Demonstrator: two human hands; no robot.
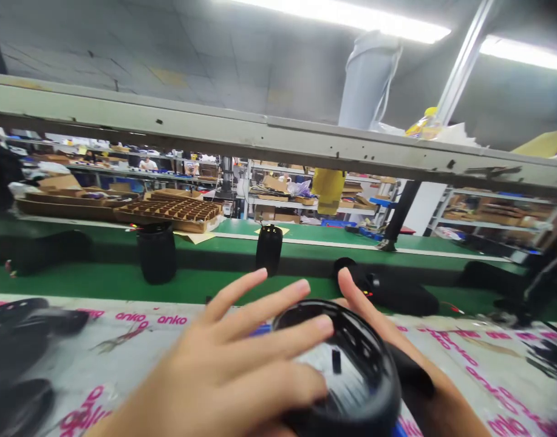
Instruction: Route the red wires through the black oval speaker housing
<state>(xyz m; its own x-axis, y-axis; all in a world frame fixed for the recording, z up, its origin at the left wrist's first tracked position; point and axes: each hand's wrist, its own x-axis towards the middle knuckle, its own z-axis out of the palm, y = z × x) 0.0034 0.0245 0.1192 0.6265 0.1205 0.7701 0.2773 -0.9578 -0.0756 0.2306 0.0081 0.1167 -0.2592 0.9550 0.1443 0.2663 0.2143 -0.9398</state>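
left hand (pixel 242 370) hides much of the black housing (pixel 351 376); right hand (pixel 387 340) mostly behind it.
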